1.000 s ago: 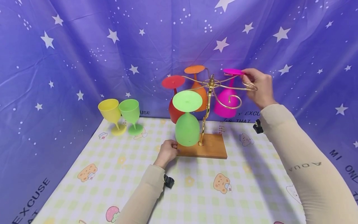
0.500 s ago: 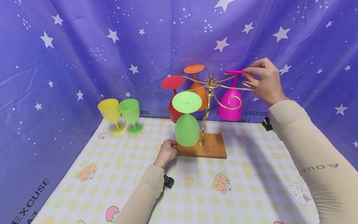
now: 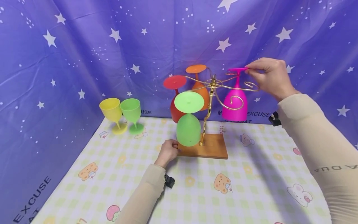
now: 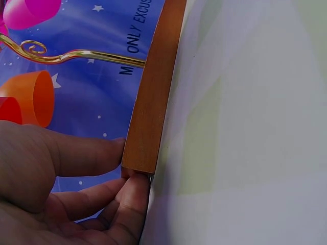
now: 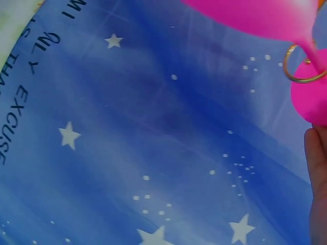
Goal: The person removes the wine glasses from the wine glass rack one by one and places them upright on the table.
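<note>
A gold wire glass rack [image 3: 213, 83] stands on a wooden base [image 3: 207, 149]. With thumb and fingers my left hand [image 3: 167, 151] grips the left end of that base, as the left wrist view shows at the wood's edge [image 4: 149, 112]. My right hand [image 3: 271, 76] pinches the foot rim of a magenta goblet [image 3: 235, 105], which hangs bowl-down at the rack's right. In the right wrist view a gold hook [image 5: 301, 76] lies by the goblet's stem. A red goblet [image 3: 175, 82], an orange goblet [image 3: 196, 69] and a light green goblet [image 3: 188, 130] hang upside down on the rack.
A yellow goblet [image 3: 111, 110] and another green goblet [image 3: 131, 110] stand upright at the table's back left. Two curled rack arms, one with a front hook [image 3: 236, 104], reach out at the right. A blue star-patterned curtain [image 3: 156, 37] closes the back. A checked cloth [image 3: 134, 174] covers the table.
My right hand has moved to the right, drawing the magenta goblet outward from the rack's centre. The left hand keeps its grip on the base.
</note>
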`<move>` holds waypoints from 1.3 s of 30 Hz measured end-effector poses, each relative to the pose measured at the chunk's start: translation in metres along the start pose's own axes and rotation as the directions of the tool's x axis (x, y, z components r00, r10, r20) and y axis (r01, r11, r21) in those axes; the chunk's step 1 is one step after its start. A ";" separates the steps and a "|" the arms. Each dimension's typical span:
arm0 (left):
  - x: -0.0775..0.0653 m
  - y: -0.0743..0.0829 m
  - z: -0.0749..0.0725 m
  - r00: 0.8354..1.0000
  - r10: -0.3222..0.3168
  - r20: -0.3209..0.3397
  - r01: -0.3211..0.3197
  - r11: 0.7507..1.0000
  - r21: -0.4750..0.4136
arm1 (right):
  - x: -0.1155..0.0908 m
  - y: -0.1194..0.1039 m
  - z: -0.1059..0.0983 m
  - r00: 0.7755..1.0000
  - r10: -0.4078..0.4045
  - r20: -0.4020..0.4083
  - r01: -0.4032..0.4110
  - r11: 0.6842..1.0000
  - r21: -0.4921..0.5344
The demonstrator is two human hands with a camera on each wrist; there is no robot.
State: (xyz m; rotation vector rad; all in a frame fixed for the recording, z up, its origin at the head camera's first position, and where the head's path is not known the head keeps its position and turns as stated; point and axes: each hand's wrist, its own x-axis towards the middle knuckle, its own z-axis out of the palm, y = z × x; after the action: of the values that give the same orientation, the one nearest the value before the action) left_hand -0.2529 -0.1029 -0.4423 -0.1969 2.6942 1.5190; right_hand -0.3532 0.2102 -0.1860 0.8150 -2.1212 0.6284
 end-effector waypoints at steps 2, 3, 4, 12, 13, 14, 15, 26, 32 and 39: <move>0.000 0.000 0.000 1.000 0.005 0.001 -0.005 1.000 0.001 | 0.004 -0.003 -0.002 1.000 -0.015 0.012 0.015 1.000 -0.008; 0.000 0.000 0.000 1.000 0.007 0.001 -0.007 1.000 0.001 | 0.006 -0.005 -0.003 1.000 -0.017 0.022 0.017 1.000 -0.012; 0.001 0.000 0.000 1.000 0.008 0.002 -0.008 1.000 0.002 | 0.008 -0.007 -0.003 0.999 -0.030 0.030 0.030 0.999 -0.014; 0.001 -0.001 0.000 1.000 0.002 -0.004 -0.002 1.000 -0.001 | 0.026 -0.021 0.002 0.983 -0.104 0.154 0.114 0.992 -0.059; 0.001 -0.001 0.000 1.000 0.002 -0.004 -0.002 1.000 0.000 | 0.028 -0.023 0.003 0.978 -0.101 0.181 0.116 0.991 -0.070; 0.001 -0.001 0.000 1.000 0.000 -0.005 0.000 1.000 -0.001 | 0.030 -0.026 0.003 0.973 -0.091 0.212 0.111 0.991 -0.081; 0.001 0.000 0.000 1.000 -0.002 -0.006 0.002 1.000 -0.003 | 0.032 -0.028 0.003 0.967 -0.085 0.240 0.110 0.990 -0.090; 0.001 0.001 0.001 1.000 -0.005 -0.006 0.005 1.000 0.005 | 0.047 -0.036 0.007 0.899 0.026 0.437 0.063 0.980 -0.188; 0.001 0.000 0.000 1.000 -0.002 -0.013 0.002 1.000 0.003 | 0.053 -0.039 0.013 0.844 0.076 0.531 0.070 0.966 -0.248; 0.001 -0.001 0.001 1.000 0.025 -0.016 -0.025 1.000 0.003 | 0.057 -0.037 0.018 0.813 0.089 0.576 0.108 0.948 -0.300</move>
State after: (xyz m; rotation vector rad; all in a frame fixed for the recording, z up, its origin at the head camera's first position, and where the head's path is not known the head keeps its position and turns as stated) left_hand -0.2537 -0.1023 -0.4439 -0.1773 2.7206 1.5272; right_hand -0.3641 0.1541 -0.1449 0.9089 -2.6764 -0.0073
